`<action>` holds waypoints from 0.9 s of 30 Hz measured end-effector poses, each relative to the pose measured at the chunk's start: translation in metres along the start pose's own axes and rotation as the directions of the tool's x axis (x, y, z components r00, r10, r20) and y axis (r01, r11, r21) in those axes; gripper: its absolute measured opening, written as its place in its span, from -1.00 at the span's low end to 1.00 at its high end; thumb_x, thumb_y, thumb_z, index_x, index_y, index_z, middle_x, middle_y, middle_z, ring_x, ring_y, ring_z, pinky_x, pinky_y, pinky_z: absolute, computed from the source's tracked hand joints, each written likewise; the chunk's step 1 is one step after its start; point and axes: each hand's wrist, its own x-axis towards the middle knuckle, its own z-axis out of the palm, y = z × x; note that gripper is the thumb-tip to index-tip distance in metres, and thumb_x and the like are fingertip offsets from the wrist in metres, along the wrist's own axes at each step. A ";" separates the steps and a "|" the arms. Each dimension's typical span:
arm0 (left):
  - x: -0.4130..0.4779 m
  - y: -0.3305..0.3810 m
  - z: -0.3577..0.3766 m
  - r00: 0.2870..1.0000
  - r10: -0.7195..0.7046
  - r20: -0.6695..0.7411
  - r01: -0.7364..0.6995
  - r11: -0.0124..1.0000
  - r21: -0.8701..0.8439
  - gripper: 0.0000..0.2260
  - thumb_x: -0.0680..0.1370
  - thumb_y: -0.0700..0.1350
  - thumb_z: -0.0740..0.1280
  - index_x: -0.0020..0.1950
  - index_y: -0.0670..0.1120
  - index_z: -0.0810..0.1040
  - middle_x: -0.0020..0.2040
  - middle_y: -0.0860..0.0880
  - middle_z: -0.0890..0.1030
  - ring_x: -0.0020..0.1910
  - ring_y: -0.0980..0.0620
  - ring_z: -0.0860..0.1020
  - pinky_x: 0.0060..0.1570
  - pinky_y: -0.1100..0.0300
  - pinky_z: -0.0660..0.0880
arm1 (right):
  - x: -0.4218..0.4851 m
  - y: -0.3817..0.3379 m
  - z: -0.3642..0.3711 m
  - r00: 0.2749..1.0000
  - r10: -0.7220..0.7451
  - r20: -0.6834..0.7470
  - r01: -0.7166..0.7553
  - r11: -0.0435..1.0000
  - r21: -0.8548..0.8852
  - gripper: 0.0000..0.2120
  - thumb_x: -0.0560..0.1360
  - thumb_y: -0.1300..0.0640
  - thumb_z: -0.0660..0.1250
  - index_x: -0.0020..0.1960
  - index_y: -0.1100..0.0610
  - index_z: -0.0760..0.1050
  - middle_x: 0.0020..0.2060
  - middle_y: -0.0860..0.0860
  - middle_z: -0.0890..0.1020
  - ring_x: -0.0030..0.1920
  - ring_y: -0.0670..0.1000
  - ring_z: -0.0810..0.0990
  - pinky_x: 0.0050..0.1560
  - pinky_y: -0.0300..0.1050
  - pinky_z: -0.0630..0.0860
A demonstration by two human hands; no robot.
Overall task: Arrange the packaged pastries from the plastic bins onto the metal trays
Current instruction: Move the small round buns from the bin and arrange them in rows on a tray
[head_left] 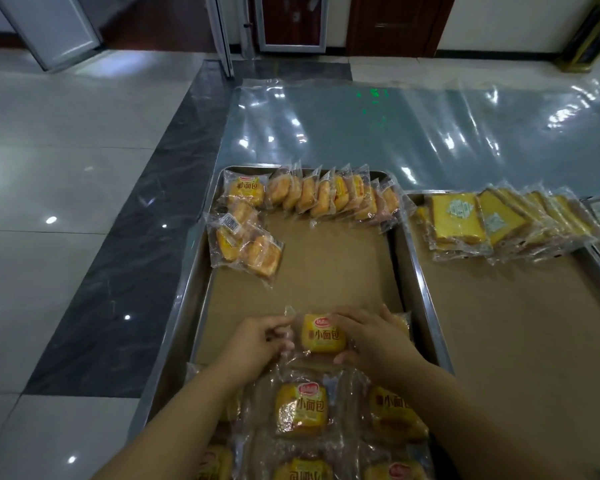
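- On the near half of the left tray (pixel 309 265), a yellow pack (pixel 323 334) lies label up on the brown paper liner, held between both hands.
- The left hand (pixel 257 337) has its fingers curled together, pinching the clear wrapper at the pack's left edge.
- The right hand (pixel 371 337) covers the pack's right side, fingers bent over the top and thumb against the near edge.
- Nearer the person, loose packs (pixel 300 408) lie overlapping, touching the held pack's wrapper.
- Along the tray's far edge, a row of packs (pixel 329 197) stands on edge, leaning together.
- At its left side, side packs (pixel 246 244) lie flat, partly over the rim.
- On the right tray (pixel 516 323), just beside, cake packs (pixel 499 220) overlap in a far row.
- Both trays sit on a plastic sheet (pixel 361 133).
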 end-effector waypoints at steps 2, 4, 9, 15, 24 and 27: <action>0.001 0.001 -0.001 1.000 -0.001 0.027 -0.003 0.993 0.117 -0.56 0.45 -0.29 0.39 0.30 -0.01 0.49 -0.10 0.10 0.61 -0.11 0.07 0.59 0.03 0.04 0.55 | 0.001 -0.003 -0.001 1.000 0.006 0.009 -0.006 1.000 -0.011 -0.34 0.46 -0.09 0.33 0.47 -0.11 0.14 0.45 -0.14 0.23 0.44 -0.04 0.18 0.45 0.19 -0.15; 0.001 0.006 -0.005 0.997 0.051 0.057 -0.068 0.939 0.338 -0.58 0.49 -0.16 0.38 0.30 0.17 0.45 -0.01 0.16 0.59 -0.10 0.18 0.56 -0.12 0.27 0.51 | 0.004 -0.008 -0.004 1.000 0.020 0.015 -0.020 1.000 -0.016 -0.34 0.43 -0.08 0.36 0.46 -0.10 0.17 0.42 -0.15 0.25 0.42 -0.04 0.22 0.45 0.18 -0.11; 0.009 0.031 -0.031 0.894 0.359 -0.268 -0.162 0.817 0.553 -0.70 0.50 0.06 0.31 0.22 0.13 0.41 0.14 0.09 0.46 0.02 0.17 0.47 0.00 0.25 0.46 | 0.010 -0.013 -0.019 0.995 0.051 -0.085 -0.044 0.996 0.081 -0.43 0.44 -0.12 0.34 0.40 -0.08 0.27 0.36 -0.13 0.34 0.30 -0.04 0.35 0.27 -0.05 0.33; 0.045 0.045 -0.056 0.842 0.209 -0.497 0.040 0.895 0.445 -0.53 0.51 0.05 0.32 0.34 -0.09 0.28 0.25 -0.13 0.37 0.09 -0.08 0.49 -0.04 0.13 0.40 | 0.013 -0.022 -0.030 0.984 0.083 -0.155 -0.058 0.986 0.158 -0.57 0.50 -0.09 0.29 0.34 -0.09 0.34 0.28 -0.16 0.39 0.16 -0.13 0.40 0.14 -0.19 0.39; 0.040 0.043 -0.057 0.842 0.254 -0.476 -0.139 0.954 0.265 -0.78 0.45 -0.15 0.42 0.09 -0.01 0.59 -0.08 0.09 0.60 -0.10 0.18 0.55 -0.02 0.19 0.49 | 0.014 -0.026 -0.030 0.962 0.184 -0.201 -0.135 0.962 0.236 -0.59 0.49 -0.10 0.31 0.31 -0.09 0.37 0.23 -0.16 0.46 0.13 -0.15 0.45 0.09 -0.22 0.43; 0.027 0.048 -0.056 0.814 0.416 -0.405 -0.321 0.904 0.283 -0.78 0.43 -0.21 0.44 0.02 0.04 0.62 -0.08 0.17 0.59 -0.08 0.27 0.54 0.01 0.32 0.47 | 0.020 -0.034 -0.033 0.942 0.261 -0.209 -0.169 0.911 0.376 -0.45 0.47 -0.09 0.34 0.40 -0.12 0.23 0.16 -0.18 0.50 0.10 -0.17 0.47 0.09 -0.19 0.46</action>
